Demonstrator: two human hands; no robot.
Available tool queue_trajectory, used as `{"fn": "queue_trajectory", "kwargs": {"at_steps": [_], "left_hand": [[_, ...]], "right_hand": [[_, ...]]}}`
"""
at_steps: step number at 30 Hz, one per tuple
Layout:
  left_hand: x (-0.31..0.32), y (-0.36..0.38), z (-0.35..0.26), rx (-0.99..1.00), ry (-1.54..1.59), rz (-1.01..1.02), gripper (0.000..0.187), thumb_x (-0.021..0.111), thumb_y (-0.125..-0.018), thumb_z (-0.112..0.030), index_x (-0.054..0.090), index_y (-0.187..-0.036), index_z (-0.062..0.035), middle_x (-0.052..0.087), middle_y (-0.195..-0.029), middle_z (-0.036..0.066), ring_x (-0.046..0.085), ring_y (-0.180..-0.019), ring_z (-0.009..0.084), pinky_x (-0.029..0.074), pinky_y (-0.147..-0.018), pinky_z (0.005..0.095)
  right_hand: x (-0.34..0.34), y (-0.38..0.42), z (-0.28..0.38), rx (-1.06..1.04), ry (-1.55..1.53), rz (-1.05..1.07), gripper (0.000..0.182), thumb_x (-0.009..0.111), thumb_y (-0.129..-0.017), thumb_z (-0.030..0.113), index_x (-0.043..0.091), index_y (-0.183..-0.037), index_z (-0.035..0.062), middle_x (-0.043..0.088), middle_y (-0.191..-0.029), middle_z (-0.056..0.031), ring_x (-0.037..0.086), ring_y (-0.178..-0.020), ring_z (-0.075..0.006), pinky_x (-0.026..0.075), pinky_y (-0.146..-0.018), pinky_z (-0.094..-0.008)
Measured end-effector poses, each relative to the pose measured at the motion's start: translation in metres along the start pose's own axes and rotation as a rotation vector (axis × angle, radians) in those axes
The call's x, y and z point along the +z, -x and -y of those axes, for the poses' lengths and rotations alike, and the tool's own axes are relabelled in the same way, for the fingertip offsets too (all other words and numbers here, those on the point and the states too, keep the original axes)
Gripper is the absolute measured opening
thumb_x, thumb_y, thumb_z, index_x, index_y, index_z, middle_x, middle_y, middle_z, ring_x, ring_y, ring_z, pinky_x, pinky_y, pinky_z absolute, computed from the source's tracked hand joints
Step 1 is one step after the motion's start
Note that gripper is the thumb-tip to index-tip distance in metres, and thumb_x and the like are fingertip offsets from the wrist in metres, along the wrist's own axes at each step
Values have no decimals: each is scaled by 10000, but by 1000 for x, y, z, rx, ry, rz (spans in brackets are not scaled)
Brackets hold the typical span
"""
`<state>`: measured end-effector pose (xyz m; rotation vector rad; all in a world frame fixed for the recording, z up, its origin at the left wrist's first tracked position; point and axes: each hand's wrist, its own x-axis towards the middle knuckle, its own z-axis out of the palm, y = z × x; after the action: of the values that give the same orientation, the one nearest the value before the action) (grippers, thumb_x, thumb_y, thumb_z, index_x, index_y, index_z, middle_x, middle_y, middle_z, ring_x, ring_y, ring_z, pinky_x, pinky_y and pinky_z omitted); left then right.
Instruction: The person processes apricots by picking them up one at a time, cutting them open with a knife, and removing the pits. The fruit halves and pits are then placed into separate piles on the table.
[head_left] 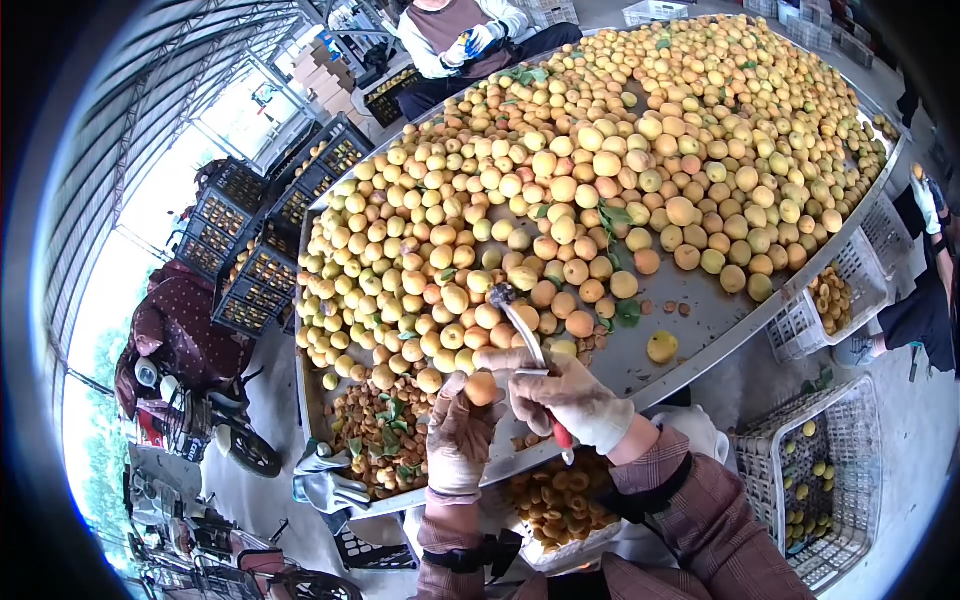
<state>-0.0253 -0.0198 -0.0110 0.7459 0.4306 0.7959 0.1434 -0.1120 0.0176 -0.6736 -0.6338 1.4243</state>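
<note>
My left hand, in a pale work glove, pinches an apricot between thumb and fingers over the table's near edge. Right beside it, my gloved right hand is closed around a red-handled tool. A curved metal strip with a dark knob at its end extends from that hand over the fruit; I cannot tell whether it belongs to the tool. A large heap of apricots covers much of the metal table. Brown apricot stones and leaves lie left of my hands.
Below the table edge is a container of split apricots. A white crate holding a few fruits stands at right, another crate beyond it. A glove hangs at the left corner. Co-workers sit around the table. Motorbikes stand at left.
</note>
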Motion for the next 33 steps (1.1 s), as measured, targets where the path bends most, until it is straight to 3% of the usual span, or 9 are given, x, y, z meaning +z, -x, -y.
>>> {"fn": "queue_trajectory", "kwargs": {"at_steps": [5,7,11,14,21,24,30,32,33], "left_hand": [[10,2,-12,48,-55,-17,379,546,-930,-61,474,-1293,20,548,-1256,162,566,-1134,246,491,-959,373],[1,5,-12,52,-85,-22,395,567,-915,-48,475,-1291,25,560,-1241,157,571,-1125,240,493,-952,362],[4,6,-17,7,-40,10,456,646,-861,-36,491,-1287,9,605,-1145,115,602,-1023,198,506,-889,312],[11,6,-16,-3,-97,47,464,688,-826,-38,520,-1257,-8,614,-1094,76,605,-950,165,509,-812,272],[13,12,-29,-25,-214,19,424,708,-782,-9,560,-1180,-15,619,-1109,93,595,-1027,194,480,-908,318],[-2,8,-25,-25,-169,-12,375,697,-833,-89,551,-1166,1,617,-1113,120,599,-1058,230,491,-939,367],[15,5,-22,124,26,-21,447,583,-901,-61,446,-1320,16,551,-1258,179,554,-1158,307,504,-954,414],[17,8,-20,116,45,-16,518,582,-891,-43,395,-1373,-1,519,-1300,196,543,-1175,321,517,-937,414],[22,9,-20,99,52,-19,526,591,-881,-36,401,-1370,-9,522,-1296,194,544,-1174,324,523,-928,415]], "right_hand": [[14,2,-11,124,200,-61,316,591,-888,96,583,-1194,17,586,-735,-3,523,-584,-61,437,-526,-212],[12,1,-23,-93,560,-130,202,633,-846,96,654,-1036,30,603,-754,-7,542,-641,-67,454,-580,-222],[16,0,-34,-23,511,-87,117,651,-829,124,662,-906,38,627,-743,-16,545,-665,-81,460,-619,-243],[15,-3,-35,23,528,-59,128,622,-856,120,647,-941,27,557,-658,26,502,-544,-52,397,-477,-211],[11,-7,-36,-53,764,-172,145,640,-847,150,637,-921,25,584,-690,15,510,-547,-66,417,-497,-234],[5,-9,-45,-176,700,-139,137,634,-851,144,641,-918,25,595,-725,18,508,-549,-64,409,-494,-220],[18,-3,-29,65,360,-66,137,603,-866,127,637,-961,33,583,-730,6,523,-527,-64,418,-455,-213],[22,-6,-41,71,525,-49,165,635,-824,162,662,-934,42,624,-760,-20,553,-664,-91,473,-642,-262],[23,-5,-38,152,501,-17,150,628,-829,152,648,-916,32,614,-759,-20,544,-680,-79,465,-657,-249]]}}
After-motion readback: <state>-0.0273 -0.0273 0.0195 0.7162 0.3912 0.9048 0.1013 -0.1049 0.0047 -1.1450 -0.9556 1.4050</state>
